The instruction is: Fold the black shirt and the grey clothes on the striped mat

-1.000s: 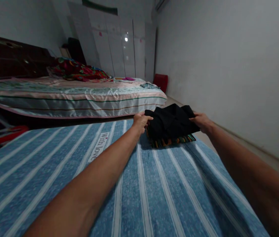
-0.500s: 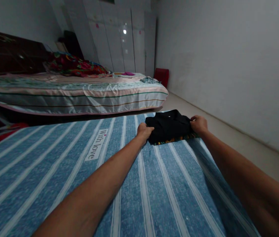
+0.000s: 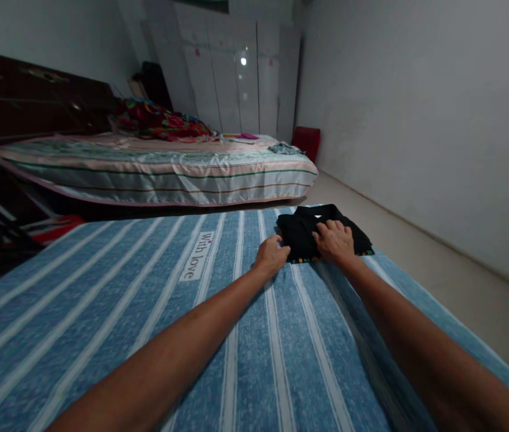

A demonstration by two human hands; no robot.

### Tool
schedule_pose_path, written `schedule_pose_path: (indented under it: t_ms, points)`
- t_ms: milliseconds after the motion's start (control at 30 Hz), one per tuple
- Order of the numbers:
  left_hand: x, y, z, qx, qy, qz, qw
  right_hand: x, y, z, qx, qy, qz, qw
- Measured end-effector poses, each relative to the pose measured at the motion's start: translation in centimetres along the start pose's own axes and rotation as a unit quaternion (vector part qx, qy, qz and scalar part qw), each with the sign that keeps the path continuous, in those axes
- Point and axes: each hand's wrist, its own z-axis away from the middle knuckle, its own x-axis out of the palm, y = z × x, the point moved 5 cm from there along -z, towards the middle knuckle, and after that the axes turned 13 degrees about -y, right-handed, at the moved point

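A folded black garment (image 3: pixel 301 231) lies on a multicoloured folded cloth (image 3: pixel 364 252) at the far right corner of a blue-and-white striped mattress (image 3: pixel 146 288). My right hand (image 3: pixel 334 241) rests flat on top of the black garment, fingers spread. Beside the garment's left edge, my left hand (image 3: pixel 271 256) lies on the mattress with its fingers curled against the fabric; whether it grips the cloth is unclear.
A second bed (image 3: pixel 155 171) with a shiny striped cover stands beyond, with a bright floral bundle (image 3: pixel 159 120) on it. White wardrobes (image 3: pixel 236 78) line the back wall, a red box (image 3: pixel 307 141) sits by them. Bare floor (image 3: pixel 438 264) runs along the right wall.
The black garment was held up at both ends, then lowered onto the pile. My right hand moved from its right end onto its top; my left hand slid down to the left edge.
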Motion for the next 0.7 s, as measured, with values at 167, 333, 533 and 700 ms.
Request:
schedule_pose_path:
  t_ms: [167,333,533,700]
  points:
    - [-0.9,1.3,9.4,0.037,-0.068,-0.050,0.996,-0.2,-0.5,1.1,0.009,-0.017,-0.004,1.000]
    - [-1.5,1.6,20.7,0.135,-0.245,-0.199,0.939,-1.4,-2.8,5.8,-0.166,0.018,0.010,0.986]
    - [-4.8,0.5,34.0,0.139,-0.243,-0.259,0.924,-2.5,-5.8,16.7,-0.324,-0.005,-0.121,0.938]
    - [-9.4,-1.6,43.4,0.077,-0.123,-0.259,0.955,-3.9,-10.1,25.4,-0.449,-0.023,-0.178,0.875]
